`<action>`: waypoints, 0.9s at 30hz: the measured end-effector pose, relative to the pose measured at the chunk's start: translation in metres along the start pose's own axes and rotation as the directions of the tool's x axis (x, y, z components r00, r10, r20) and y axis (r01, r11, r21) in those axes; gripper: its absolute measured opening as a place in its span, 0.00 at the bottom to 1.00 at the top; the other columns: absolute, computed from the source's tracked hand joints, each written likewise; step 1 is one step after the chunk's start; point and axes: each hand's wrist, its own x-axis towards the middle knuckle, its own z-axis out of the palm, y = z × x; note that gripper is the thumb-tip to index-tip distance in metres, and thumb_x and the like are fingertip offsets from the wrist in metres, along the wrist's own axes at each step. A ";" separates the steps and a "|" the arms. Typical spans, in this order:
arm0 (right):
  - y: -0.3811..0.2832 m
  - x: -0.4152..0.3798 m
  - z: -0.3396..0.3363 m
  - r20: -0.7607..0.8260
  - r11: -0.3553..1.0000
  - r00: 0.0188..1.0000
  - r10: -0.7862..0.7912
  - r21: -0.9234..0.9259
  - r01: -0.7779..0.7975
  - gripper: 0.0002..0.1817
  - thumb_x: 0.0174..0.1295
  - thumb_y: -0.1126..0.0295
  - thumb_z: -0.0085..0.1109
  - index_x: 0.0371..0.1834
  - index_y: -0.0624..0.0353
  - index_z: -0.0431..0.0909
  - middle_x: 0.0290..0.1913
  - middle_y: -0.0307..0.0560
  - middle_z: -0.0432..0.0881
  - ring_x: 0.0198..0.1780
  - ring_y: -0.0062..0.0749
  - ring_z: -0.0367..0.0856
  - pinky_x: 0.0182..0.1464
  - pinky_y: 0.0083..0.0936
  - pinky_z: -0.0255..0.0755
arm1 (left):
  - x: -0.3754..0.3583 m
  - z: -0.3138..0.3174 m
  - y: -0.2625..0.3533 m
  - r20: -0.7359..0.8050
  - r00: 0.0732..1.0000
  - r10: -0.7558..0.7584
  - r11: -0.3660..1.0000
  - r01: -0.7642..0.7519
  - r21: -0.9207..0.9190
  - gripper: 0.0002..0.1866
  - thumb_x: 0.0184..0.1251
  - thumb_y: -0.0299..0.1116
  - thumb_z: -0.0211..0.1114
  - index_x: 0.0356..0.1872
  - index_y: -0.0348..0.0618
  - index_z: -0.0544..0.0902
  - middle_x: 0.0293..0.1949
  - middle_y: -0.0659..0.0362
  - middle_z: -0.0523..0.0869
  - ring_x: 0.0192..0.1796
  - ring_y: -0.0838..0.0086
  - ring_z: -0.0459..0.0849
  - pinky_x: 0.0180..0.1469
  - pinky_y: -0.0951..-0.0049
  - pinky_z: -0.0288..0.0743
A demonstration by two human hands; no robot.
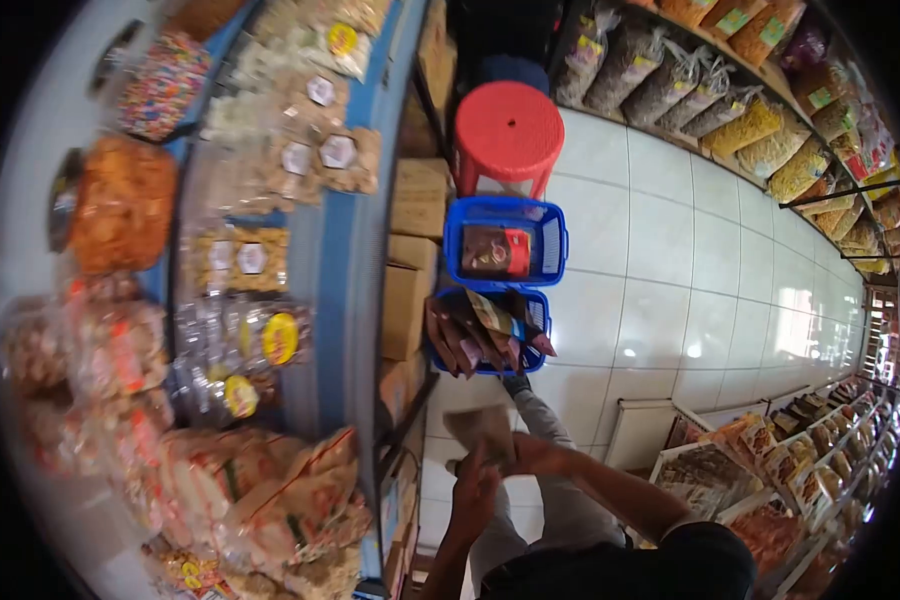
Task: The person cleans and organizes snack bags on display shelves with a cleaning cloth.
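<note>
My left hand and my right hand are close together above the floor, in front of my legs. Between them is a flat brownish packet, blurred, so its print cannot be read. Fingers of both hands are closed on its lower part. Just beyond, a blue basket holds several brown pouches standing on edge, some poking over the rim. Behind it, a second blue basket contains a brown packet with a red label lying flat.
A red stool stands behind the baskets. On the left, a blue shelf carries bagged snacks, with cardboard boxes below. More bagged goods fill a rack at the upper right and a display at the lower right.
</note>
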 end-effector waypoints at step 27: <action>0.328 0.336 -0.492 -0.903 0.934 0.321 0.287 0.188 -0.305 0.26 0.67 0.70 0.71 0.67 0.69 0.84 0.54 0.60 0.93 0.53 0.43 0.94 0.56 0.37 0.88 | 0.000 0.110 -0.192 0.183 0.663 -0.726 0.607 0.742 -0.283 0.29 0.91 0.44 0.56 0.82 0.39 0.68 0.68 0.45 0.85 0.67 0.65 0.86 0.67 0.62 0.81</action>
